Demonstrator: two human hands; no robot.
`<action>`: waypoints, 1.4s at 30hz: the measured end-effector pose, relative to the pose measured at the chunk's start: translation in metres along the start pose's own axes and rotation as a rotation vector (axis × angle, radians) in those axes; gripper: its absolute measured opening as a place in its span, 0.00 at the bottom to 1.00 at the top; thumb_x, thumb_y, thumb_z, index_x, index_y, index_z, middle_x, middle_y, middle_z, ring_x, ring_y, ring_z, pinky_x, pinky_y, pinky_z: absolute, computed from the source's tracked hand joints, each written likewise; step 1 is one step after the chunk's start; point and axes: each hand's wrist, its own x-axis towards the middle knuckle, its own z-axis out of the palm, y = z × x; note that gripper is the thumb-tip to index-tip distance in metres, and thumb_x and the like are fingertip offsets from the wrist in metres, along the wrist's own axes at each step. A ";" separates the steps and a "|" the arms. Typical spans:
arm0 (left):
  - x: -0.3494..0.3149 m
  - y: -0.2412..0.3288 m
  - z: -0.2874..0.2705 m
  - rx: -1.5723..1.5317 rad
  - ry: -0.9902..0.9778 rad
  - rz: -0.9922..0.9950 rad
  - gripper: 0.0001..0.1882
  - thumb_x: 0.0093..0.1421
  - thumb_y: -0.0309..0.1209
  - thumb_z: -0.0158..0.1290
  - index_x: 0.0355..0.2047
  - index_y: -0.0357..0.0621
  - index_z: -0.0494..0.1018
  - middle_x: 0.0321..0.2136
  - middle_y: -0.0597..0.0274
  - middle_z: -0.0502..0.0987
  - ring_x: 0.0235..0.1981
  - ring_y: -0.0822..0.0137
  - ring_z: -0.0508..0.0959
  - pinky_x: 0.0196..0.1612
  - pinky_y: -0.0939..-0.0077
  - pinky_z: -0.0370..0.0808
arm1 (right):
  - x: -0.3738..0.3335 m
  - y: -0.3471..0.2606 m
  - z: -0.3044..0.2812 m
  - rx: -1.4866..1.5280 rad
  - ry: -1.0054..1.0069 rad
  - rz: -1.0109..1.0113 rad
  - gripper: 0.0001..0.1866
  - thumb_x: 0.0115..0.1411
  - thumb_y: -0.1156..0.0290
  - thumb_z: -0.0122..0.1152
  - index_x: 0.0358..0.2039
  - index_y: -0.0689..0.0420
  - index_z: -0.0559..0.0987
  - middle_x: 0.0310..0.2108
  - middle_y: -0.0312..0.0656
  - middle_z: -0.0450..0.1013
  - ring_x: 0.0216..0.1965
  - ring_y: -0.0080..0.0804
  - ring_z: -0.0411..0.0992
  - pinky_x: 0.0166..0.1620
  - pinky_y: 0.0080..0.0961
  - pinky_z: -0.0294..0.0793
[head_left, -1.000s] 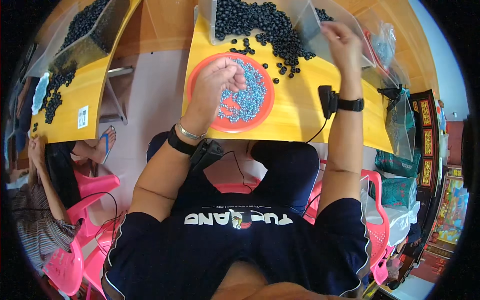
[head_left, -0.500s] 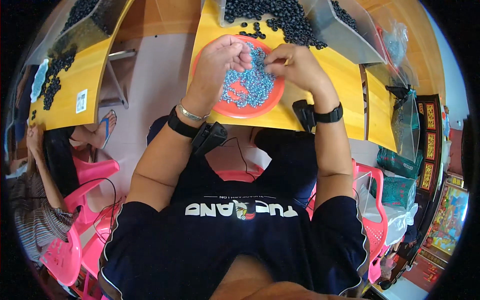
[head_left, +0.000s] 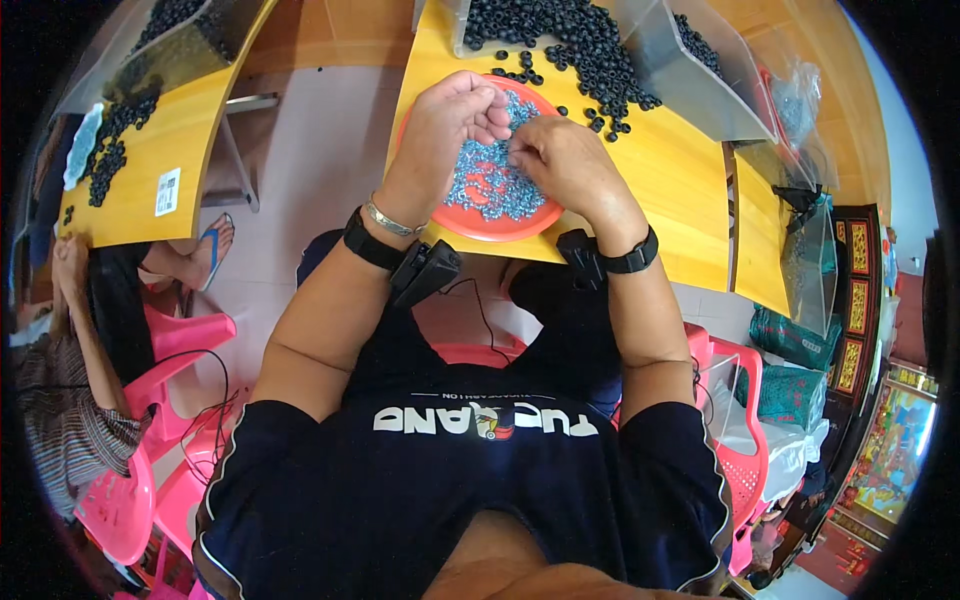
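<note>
A round orange-red tray [head_left: 485, 228] sits on the yellow table and holds a heap of small shiny blue-silver pieces [head_left: 515, 190], too small to name. Above its left part is my left hand [head_left: 458, 118], its fingers curled in toward the palm; whatever they hold is hidden. My right hand [head_left: 568, 165] reaches over the tray's right side, thumb and fingertips pinched together close to the left fingers. I cannot make out anything between them. Small black ring-shaped parts [head_left: 590, 65] lie loose behind the tray.
Clear plastic bins [head_left: 690, 75] with black parts stand at the back of the yellow table [head_left: 680, 210]. On the left, another person's hand [head_left: 70, 262] rests by a second yellow table [head_left: 135, 215] with more black parts. Pink chairs [head_left: 740, 440] stand on both sides.
My right hand has moved left and slightly down, closer to my left hand. My left hand stays curled over the tray. The whole view has shifted slightly.
</note>
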 end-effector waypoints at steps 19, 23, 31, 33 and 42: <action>0.002 -0.008 0.002 0.151 -0.211 -0.112 0.12 0.65 0.36 0.41 0.32 0.41 0.69 0.26 0.64 0.72 0.27 0.76 0.73 0.31 0.85 0.69 | 0.003 -0.001 -0.006 1.245 0.336 0.118 0.09 0.53 0.81 0.62 0.36 0.62 0.77 0.32 0.38 0.76 0.33 0.21 0.73 0.40 0.17 0.73; 0.002 -0.009 0.001 0.131 -0.243 -0.115 0.10 0.64 0.34 0.43 0.32 0.42 0.69 0.24 0.65 0.72 0.26 0.76 0.72 0.29 0.86 0.69 | -0.002 -0.002 -0.004 1.225 0.343 0.063 0.10 0.52 0.83 0.62 0.36 0.62 0.77 0.32 0.38 0.76 0.35 0.23 0.73 0.41 0.18 0.73; -0.002 -0.002 0.008 0.192 -0.214 -0.107 0.09 0.63 0.33 0.42 0.32 0.42 0.69 0.23 0.65 0.72 0.26 0.76 0.72 0.30 0.85 0.68 | -0.011 0.005 -0.002 0.993 0.301 0.028 0.12 0.53 0.82 0.61 0.40 0.63 0.78 0.36 0.38 0.74 0.37 0.22 0.72 0.41 0.17 0.71; -0.002 -0.002 0.009 0.221 -0.219 -0.102 0.10 0.63 0.33 0.41 0.32 0.42 0.69 0.23 0.65 0.72 0.26 0.76 0.72 0.31 0.85 0.67 | -0.012 0.004 0.001 1.005 0.339 0.028 0.10 0.55 0.81 0.60 0.39 0.63 0.78 0.35 0.37 0.74 0.37 0.22 0.72 0.41 0.17 0.71; -0.004 -0.003 0.008 0.237 -0.217 -0.086 0.10 0.63 0.33 0.40 0.30 0.43 0.69 0.23 0.66 0.71 0.25 0.75 0.72 0.31 0.83 0.67 | -0.011 -0.001 0.002 0.843 0.386 0.017 0.06 0.56 0.78 0.60 0.35 0.63 0.77 0.32 0.35 0.74 0.35 0.20 0.71 0.40 0.16 0.70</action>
